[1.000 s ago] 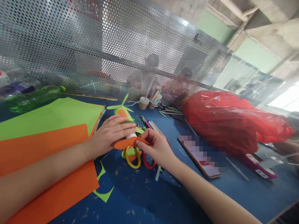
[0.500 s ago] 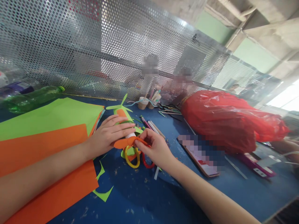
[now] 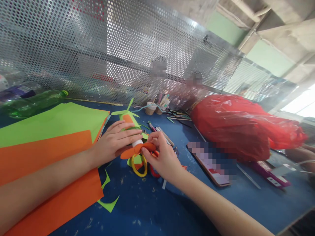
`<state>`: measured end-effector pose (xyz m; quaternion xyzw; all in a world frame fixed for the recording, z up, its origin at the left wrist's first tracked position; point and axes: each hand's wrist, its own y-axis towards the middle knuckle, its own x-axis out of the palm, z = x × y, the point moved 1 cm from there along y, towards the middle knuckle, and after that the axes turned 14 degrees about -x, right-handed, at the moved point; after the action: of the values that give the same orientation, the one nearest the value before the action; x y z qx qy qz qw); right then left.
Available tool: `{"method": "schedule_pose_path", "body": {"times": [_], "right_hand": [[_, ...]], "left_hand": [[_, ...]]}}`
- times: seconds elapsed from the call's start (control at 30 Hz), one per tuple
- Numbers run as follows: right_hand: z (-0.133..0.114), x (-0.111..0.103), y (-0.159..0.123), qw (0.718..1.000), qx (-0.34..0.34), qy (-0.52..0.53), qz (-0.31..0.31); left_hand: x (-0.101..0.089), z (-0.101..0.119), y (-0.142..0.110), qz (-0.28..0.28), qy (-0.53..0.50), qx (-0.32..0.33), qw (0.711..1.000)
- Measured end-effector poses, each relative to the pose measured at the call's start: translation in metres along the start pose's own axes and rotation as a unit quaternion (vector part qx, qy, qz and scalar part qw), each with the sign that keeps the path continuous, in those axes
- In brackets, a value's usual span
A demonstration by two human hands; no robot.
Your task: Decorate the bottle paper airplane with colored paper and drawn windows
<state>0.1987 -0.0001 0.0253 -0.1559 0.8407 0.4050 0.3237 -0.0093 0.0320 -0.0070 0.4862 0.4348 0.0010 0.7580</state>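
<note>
My left hand (image 3: 113, 141) lies over a paper-wrapped roll (image 3: 129, 122) in orange and green, with green paper blades at its far end, and holds it down on the blue table (image 3: 152, 209). At the roll's near end sits an orange paper piece (image 3: 131, 151). My right hand (image 3: 164, 157) pinches that piece against the roll's white end with thumb and fingers. Under my hands lie scissors with a yellow loop (image 3: 139, 165) and a red loop, partly hidden.
Orange sheets (image 3: 49, 177) and green sheets (image 3: 54, 121) lie at the left, green scraps (image 3: 108, 205) near them. A green bottle (image 3: 31, 104) lies at the back left. A red plastic bag (image 3: 236, 127), a blurred flat object (image 3: 211, 162), pencils and small cups stand before the perforated metal screen (image 3: 123, 52).
My right hand has moved slightly left and closed in over the orange piece, covering more of the red scissor loop. My left hand has stayed on the roll.
</note>
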Motion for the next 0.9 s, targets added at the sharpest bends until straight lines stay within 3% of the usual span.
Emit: {"method": "schedule_pose_path", "body": {"times": [0.2, 0.67, 0.9], "right_hand": [[0.0047, 0.0016, -0.0038, 0.990, -0.113, -0.066, -0.049], [0.0062, 0.0027, -0.0028, 0.991, -0.130, -0.032, -0.001], [0.0049, 0.0030, -0.0020, 0.994, -0.112, -0.011, -0.015]], "left_hand": [[0.0014, -0.0017, -0.0010, 0.010, 0.003, 0.005, 1.000], [-0.0002, -0.0009, 0.0002, 0.007, 0.010, 0.000, 1.000], [0.0001, -0.0020, -0.0002, 0.007, 0.006, 0.005, 1.000]]}}
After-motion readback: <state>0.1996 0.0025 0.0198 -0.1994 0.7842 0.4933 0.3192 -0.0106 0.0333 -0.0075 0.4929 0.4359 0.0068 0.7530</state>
